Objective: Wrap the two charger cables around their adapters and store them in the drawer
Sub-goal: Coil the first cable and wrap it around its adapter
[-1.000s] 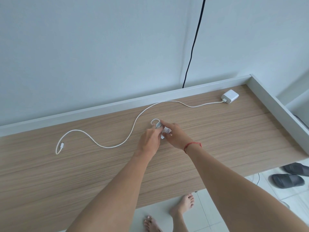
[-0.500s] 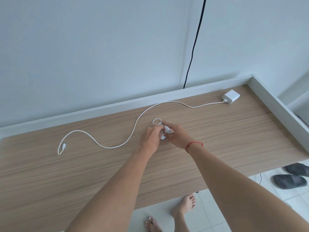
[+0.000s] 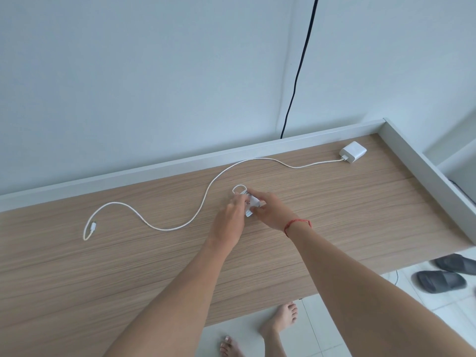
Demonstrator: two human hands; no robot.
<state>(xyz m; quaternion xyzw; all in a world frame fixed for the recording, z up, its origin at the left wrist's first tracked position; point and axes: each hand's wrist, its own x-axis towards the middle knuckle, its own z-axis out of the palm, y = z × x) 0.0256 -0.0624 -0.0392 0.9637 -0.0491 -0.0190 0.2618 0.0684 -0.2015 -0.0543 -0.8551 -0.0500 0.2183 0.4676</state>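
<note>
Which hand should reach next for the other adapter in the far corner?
Right. The loose adapter lies at the far right corner of the table, on the side of the right hand; the left hand would have to cross over. Both hands hold the first charger.

The hands cover most of the small adapter.
</note>
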